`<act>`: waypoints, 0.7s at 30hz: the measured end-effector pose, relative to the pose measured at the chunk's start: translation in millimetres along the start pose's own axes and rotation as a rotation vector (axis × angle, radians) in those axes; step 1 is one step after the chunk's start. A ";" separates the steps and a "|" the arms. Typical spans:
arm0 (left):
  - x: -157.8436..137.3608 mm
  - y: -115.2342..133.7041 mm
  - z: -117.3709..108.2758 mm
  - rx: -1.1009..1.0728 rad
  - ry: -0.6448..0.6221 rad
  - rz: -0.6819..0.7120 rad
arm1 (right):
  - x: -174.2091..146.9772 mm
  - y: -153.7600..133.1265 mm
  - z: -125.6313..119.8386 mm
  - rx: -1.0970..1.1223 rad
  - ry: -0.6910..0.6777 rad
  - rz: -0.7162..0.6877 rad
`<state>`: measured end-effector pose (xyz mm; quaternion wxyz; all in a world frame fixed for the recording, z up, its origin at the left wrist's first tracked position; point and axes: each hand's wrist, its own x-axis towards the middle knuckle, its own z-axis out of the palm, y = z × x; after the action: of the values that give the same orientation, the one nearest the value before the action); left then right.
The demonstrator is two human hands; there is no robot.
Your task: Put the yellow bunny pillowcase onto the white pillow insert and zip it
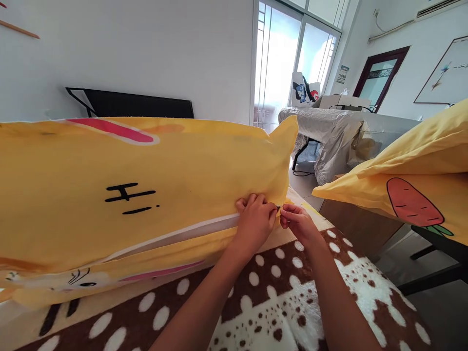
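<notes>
A long yellow pillow [197, 161] with "Hi!" printed on it stands on its side on the bed. Along its lower edge the cover's opening [175, 239] gapes and shows white inside. My left hand [256, 214] is closed on the cover near the right end of this opening, its fingers gripping the yellow cloth. Just beside it, at the corner, my right hand [296, 222] pinches with thumb and fingers. Between the two hands' fingertips shows a tiny dark piece [278, 208] that looks like a zipper pull; the fingers partly cover it.
A brown-and-white spotted blanket [276, 287] lies under my arms. At the right hangs another yellow cloth [413, 185] with a carrot print, above a black chair frame [438, 278]. Farther back stands a plastic-covered table [329, 126] with boxes. A black panel [142, 105] is behind the pillow.
</notes>
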<state>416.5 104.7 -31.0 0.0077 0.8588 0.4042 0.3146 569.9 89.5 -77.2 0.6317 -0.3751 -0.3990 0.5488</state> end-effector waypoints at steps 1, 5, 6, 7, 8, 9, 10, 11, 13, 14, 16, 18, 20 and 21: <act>1.2 1.1 0.5 0.018 -0.005 0.007 | 0.0 0.3 0.3 0.006 0.000 0.000; 5.7 3.0 2.7 0.028 -0.054 0.041 | 0.2 1.9 -0.4 0.009 -0.020 -0.004; 7.1 2.9 3.1 0.012 -0.062 0.034 | 0.4 2.1 -0.9 0.011 -0.029 -0.008; 8.4 2.6 3.2 -0.006 -0.067 0.022 | 0.7 2.4 -1.4 0.016 -0.038 -0.012; 9.7 2.2 3.3 -0.025 -0.071 0.010 | 1.1 2.6 -1.8 0.026 -0.048 -0.017; 10.7 1.6 3.1 -0.044 -0.069 -0.002 | 1.4 2.9 -2.0 0.039 -0.056 -0.021; 11.5 1.0 2.8 -0.061 -0.067 -0.011 | 1.8 3.2 -2.1 0.054 -0.062 -0.025; 11.9 0.3 2.3 -0.073 -0.065 -0.016 | 2.1 3.6 -2.1 0.066 -0.066 -0.028; 12.0 -0.8 1.1 -0.083 -0.064 -0.016 | 2.5 4.3 -1.8 0.072 -0.075 -0.030; 11.9 -1.2 0.5 -0.079 -0.065 -0.009 | 2.7 4.7 -1.7 0.068 -0.080 -0.030; 11.6 -1.4 -0.4 -0.047 -0.071 0.009 | 2.9 5.6 -1.8 0.056 -0.088 -0.028; 11.9 -1.1 -0.9 -0.003 -0.080 0.021 | 3.3 6.4 -2.3 0.056 -0.086 -0.030; 12.5 -0.8 -1.3 0.031 -0.092 0.032 | 3.7 7.1 -2.8 0.061 -0.082 -0.035; 12.8 -0.8 -1.5 0.038 -0.098 0.035 | 3.8 7.2 -3.0 0.061 -0.082 -0.037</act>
<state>421.2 113.9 -23.1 0.0058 0.8802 0.3940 0.2644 570.0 94.0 -84.7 0.6360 -0.3255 -0.4145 0.5637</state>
